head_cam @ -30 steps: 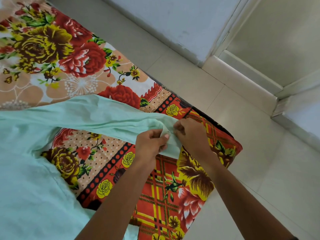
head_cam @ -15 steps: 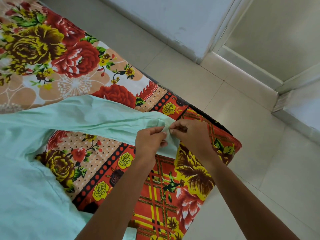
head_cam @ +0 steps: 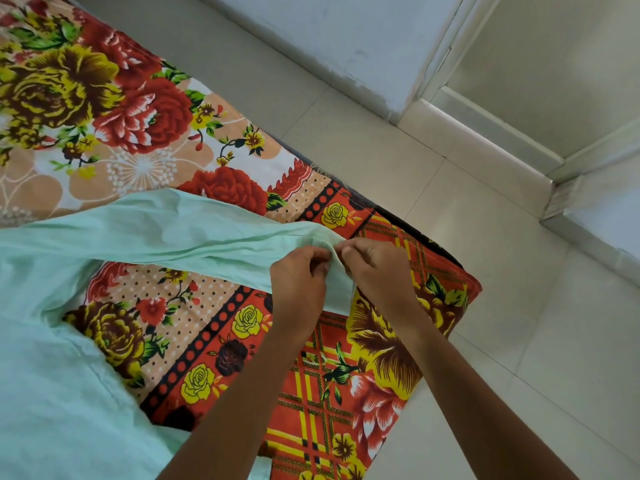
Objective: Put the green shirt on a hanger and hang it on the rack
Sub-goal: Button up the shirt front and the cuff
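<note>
Left hand (head_cam: pixel 300 285) and right hand (head_cam: pixel 375 271) both pinch the shirt (head_cam: pixel 145 233) cuff between them. The sleeve runs off toward nine o'clock across the bedsheet (head_cam: pixel 214 327).

light: bright, even daylight, source not visible | shadows: soft, faint under both forearms on the bedsheet (head_cam: pixel 214 327) | glare: mild sheen on floor tiles (head_cam: pixel 519 271) | focus: sharp centre, slight softness at corners | distortion: wide-angle bowing at edges

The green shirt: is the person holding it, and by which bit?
Yes. Both the left hand and right hand pinch the green shirt at the cuff end of its outstretched sleeve, over the floral bedsheet.
</note>
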